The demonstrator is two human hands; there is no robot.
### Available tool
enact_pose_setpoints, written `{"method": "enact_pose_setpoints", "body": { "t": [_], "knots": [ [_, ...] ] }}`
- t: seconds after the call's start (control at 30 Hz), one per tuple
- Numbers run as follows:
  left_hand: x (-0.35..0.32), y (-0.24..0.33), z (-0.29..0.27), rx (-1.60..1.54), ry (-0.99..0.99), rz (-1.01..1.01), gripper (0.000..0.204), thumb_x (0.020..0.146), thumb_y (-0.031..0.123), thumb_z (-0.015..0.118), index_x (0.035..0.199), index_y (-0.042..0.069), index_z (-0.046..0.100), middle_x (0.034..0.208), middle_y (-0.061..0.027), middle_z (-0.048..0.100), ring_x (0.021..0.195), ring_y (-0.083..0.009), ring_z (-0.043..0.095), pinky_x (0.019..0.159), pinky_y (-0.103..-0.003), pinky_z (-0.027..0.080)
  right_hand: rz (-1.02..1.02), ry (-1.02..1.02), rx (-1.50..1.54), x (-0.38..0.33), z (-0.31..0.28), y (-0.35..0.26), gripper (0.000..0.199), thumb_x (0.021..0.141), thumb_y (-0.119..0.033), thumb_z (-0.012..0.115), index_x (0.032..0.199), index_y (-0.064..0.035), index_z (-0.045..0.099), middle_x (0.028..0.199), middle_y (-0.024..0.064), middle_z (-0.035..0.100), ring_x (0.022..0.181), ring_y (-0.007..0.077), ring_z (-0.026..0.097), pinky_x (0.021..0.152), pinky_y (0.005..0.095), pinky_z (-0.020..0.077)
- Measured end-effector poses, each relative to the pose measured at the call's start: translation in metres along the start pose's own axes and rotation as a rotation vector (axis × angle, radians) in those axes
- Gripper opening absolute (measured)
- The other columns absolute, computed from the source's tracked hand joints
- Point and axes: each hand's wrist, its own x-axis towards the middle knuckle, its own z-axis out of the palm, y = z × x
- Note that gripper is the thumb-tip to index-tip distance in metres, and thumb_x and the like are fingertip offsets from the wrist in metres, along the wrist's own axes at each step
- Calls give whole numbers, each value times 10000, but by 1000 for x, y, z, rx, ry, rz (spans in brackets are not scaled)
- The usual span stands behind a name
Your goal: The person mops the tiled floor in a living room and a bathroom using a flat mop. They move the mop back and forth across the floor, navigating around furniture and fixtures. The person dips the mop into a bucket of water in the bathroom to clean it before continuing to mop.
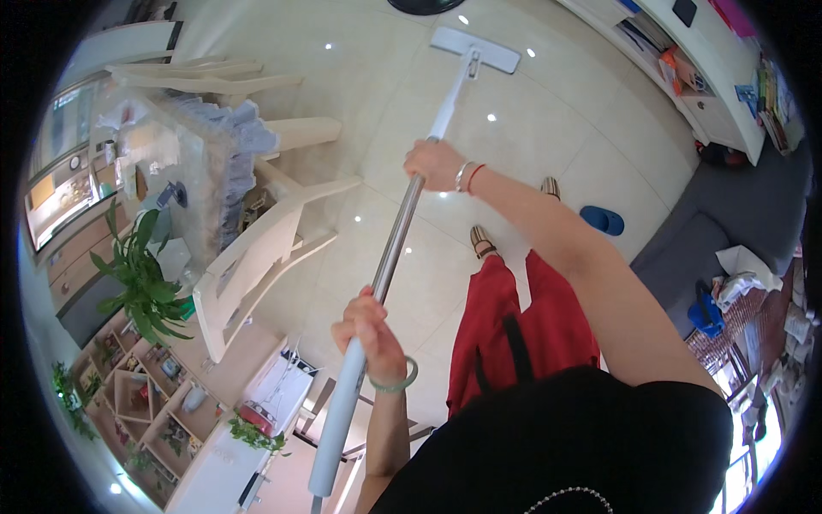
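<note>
A flat mop [399,244] with a silver and white pole runs slantwise from the lower left to the upper middle. Its pale rectangular head [498,56] lies flat on the tiled floor ahead of me. My right hand [434,164] is wrapped round the pole where the metal meets the white lower section. Further up the handle, close to my body, my left hand [370,336] is closed round the pole near its thick white grip. A green bangle is on my left wrist; a silver bracelet and a red cord are on my right.
Wooden chairs [257,257] and a table with a clear cover [163,128] stand at the left, by a leafy plant [141,270]. A blue slipper [602,220] lies on the floor before the grey sofa [685,257]. A white cabinet [719,111] lines the right.
</note>
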Motion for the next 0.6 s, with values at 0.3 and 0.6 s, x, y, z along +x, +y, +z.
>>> {"method": "enact_pose_setpoints", "body": {
  "t": [0.3, 0.6],
  "knots": [
    [-87, 110, -69, 183, 123, -177, 214, 981, 123, 455, 798, 129, 343, 711, -25, 430, 778, -145, 449, 1037, -488, 320, -46, -35, 121, -73, 67, -149, 51, 709, -188, 658, 751, -162, 665, 824, 7, 641, 923, 221, 601, 666, 431, 516],
    [-114, 124, -77, 137, 116, -13, 264, 952, 245, 533, 778, 130, 372, 582, -11, 401, 615, -132, 432, 841, -403, 429, -28, -245, 222, -128, 50, -183, 94, 755, -203, 625, 720, -134, 678, 788, 62, 659, 879, 248, 619, 678, 452, 505]
  ]
}}
